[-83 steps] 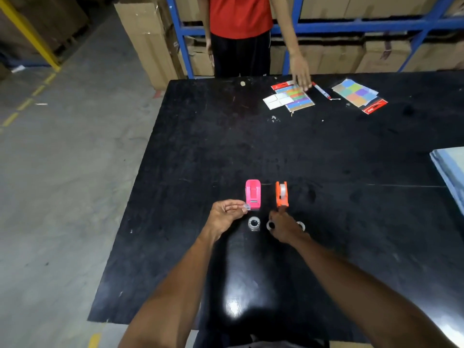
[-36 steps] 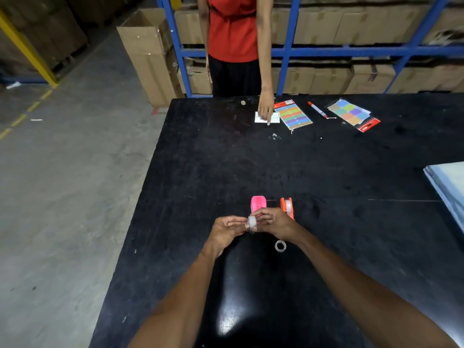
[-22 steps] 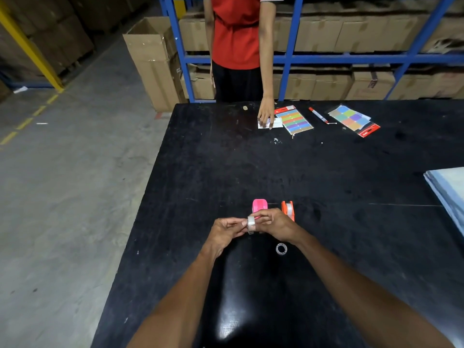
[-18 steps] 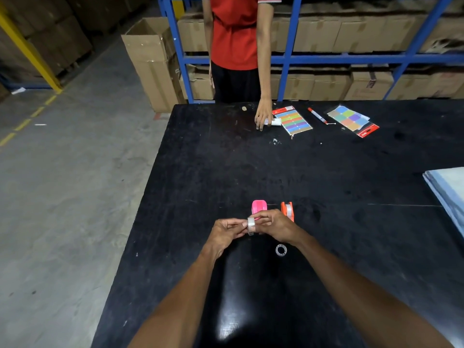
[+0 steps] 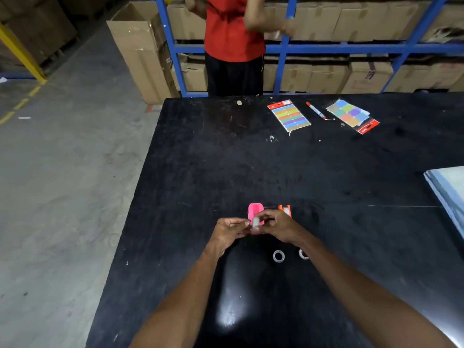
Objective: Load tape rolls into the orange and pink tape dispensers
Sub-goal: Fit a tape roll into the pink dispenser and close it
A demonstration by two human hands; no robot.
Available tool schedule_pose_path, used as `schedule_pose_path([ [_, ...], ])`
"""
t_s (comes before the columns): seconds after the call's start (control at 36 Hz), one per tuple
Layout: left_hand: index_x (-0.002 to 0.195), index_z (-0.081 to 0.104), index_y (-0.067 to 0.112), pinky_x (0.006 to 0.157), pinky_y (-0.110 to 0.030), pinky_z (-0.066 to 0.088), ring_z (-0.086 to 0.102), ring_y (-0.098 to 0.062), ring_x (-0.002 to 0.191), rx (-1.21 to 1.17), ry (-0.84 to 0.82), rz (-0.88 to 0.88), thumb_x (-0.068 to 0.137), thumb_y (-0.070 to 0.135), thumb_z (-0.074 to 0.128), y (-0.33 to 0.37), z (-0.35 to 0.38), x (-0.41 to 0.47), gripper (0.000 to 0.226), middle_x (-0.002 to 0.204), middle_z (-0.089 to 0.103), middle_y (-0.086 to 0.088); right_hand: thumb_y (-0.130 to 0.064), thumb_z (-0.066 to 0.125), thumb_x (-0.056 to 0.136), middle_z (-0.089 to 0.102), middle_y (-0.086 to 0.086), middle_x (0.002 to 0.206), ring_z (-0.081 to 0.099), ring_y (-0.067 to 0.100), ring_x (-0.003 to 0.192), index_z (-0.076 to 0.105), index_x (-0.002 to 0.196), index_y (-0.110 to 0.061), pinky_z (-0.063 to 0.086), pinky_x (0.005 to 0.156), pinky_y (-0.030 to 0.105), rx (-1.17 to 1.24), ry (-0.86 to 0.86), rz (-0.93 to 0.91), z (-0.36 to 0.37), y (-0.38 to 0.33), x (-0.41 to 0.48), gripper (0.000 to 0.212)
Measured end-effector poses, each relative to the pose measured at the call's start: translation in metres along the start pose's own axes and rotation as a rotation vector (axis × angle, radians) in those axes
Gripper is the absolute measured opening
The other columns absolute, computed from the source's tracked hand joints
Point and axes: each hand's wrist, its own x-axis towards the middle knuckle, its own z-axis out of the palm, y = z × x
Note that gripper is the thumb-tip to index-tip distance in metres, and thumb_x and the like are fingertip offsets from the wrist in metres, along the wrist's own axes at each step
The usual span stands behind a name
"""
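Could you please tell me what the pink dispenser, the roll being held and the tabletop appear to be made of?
Pink dispenser: probably moulded plastic, from its uniform bright colour and rounded edges.
Tape roll, pinched by left hand and right hand: translucent whitish film, likely clear adhesive tape.
Table: black, semi-gloss, scuffed surface reflecting a light; material unclear.

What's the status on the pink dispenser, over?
Left hand and right hand pinch tape roll at pink dispenser. Orange dispenser loaded. Nothing blocking.
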Motion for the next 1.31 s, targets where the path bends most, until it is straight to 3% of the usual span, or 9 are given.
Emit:
schedule_pose_path([
  [0.17, 0.109, 0.068, -0.005, 0.063, -0.01, 0.049, 0.061, 0.013, 0.055, 0.351, 0.044, 0.075, 0.081, -0.006, 0.074, 0.001, 0.001, 0.035, 0.029, 0.076, 0.066, 0.004, -0.007, 0.078, 0.078, 0.07, 0.001, 0.101, 0.065, 0.007, 0.077, 0.065, 0.105, -0.024, 0.053, 0.081, 0.029, -0.251, 0.022, 0.04, -0.02, 0.014, 0.037, 0.035],
  [0.25, 0.121, 0.061, 0.011, 0.084, -0.013, 0.051, 0.065, 0.012, 0.086, 0.524, 0.046, 0.102, 0.072, 0.003, 0.084, 0.001, 0.003, 0.048, 0.055, 0.099, 0.066, 0.005, -0.015, 0.078, 0.077, 0.073, -0.005, 0.096, 0.067, 0.008, 0.081, 0.066, 0.104, -0.029, 0.053, 0.083, 0.029, -0.346, 0.015, 0.065, -0.026, 0.016, 0.053, 0.032],
  [0.33, 0.151, 0.032, 0.02, 0.119, -0.033, 0.028, 0.037, -0.021, 0.139, 0.772, -0.034, 0.103, 0.064, 0.025, 0.09, -0.001, 0.002, 0.06, 0.105, 0.147, 0.039, -0.007, -0.027, 0.079, 0.076, 0.07, -0.005, 0.111, 0.065, 0.017, 0.103, 0.066, 0.113, -0.032, 0.05, 0.095, 0.036, -0.454, -0.009, 0.043, -0.028, 0.016, 0.063, 0.039],
  [0.47, 0.157, -0.002, 0.022, 0.121, -0.042, -0.001, 0.004, -0.018, 0.152, 0.96, -0.165, 0.126, 0.054, 0.034, 0.093, -0.011, 0.006, 0.083, 0.141, 0.164, 0.009, 0.0, -0.035, 0.075, 0.081, 0.051, -0.006, 0.123, 0.048, 0.017, 0.12, 0.067, 0.119, -0.033, 0.034, 0.098, 0.04, -0.616, -0.032, 0.021, -0.028, 0.013, 0.077, 0.039],
  [0.58, 0.155, 0.006, 0.036, 0.117, -0.053, 0.024, 0.025, -0.023, 0.143, 0.985, -0.094, 0.115, 0.05, 0.041, 0.091, -0.02, 0.008, 0.092, 0.135, 0.16, 0.02, 0.012, -0.036, 0.072, 0.083, 0.046, -0.002, 0.126, 0.044, 0.022, 0.124, 0.066, 0.122, -0.031, 0.033, 0.103, 0.045, -0.71, -0.066, 0.041, -0.025, 0.016, 0.085, 0.04],
  [0.67, 0.151, 0.019, 0.039, 0.107, -0.048, 0.034, 0.033, -0.023, 0.133, 0.99, -0.048, 0.123, 0.055, 0.039, 0.09, -0.023, 0.013, 0.095, 0.119, 0.151, 0.035, 0.015, -0.037, 0.07, 0.084, 0.044, -0.001, 0.125, 0.045, 0.024, 0.123, 0.065, 0.124, -0.031, 0.034, 0.103, 0.045, -0.76, -0.078, 0.055, -0.023, 0.022, 0.091, 0.041],
  [1.0, 0.144, 0.031, 0.041, 0.108, -0.049, 0.033, 0.033, -0.02, 0.131, 0.918, -0.025, 0.082, 0.058, 0.036, 0.088, -0.014, 0.014, 0.092, 0.103, 0.138, 0.047, 0.011, -0.04, 0.066, 0.087, 0.044, 0.001, 0.123, 0.043, 0.027, 0.119, 0.067, 0.122, -0.033, 0.033, 0.098, 0.048, -0.872, -0.147, 0.073, -0.023, 0.023, 0.107, 0.036],
  [1.17, 0.14, 0.027, 0.045, 0.095, -0.037, 0.032, 0.036, -0.017, 0.123, 0.911, -0.014, 0.084, 0.056, 0.04, 0.088, -0.013, 0.015, 0.089, 0.104, 0.135, 0.046, 0.016, -0.033, 0.066, 0.08, 0.056, -0.011, 0.114, 0.053, 0.018, 0.109, 0.059, 0.109, -0.034, 0.033, 0.085, 0.043, -0.822, 0.051, -0.119, -0.02, 0.029, 0.092, 0.03],
  [1.31, 0.143, 0.027, 0.04, 0.105, -0.043, 0.031, 0.033, -0.017, 0.127, 0.881, -0.019, 0.086, 0.057, 0.04, 0.089, -0.013, 0.015, 0.087, 0.107, 0.136, 0.046, 0.011, -0.031, 0.063, 0.084, 0.071, -0.011, 0.105, 0.062, 0.015, 0.101, 0.059, 0.098, -0.031, 0.033, 0.088, 0.04, -0.866, 0.141, -0.217, -0.013, 0.034, 0.083, 0.015],
])
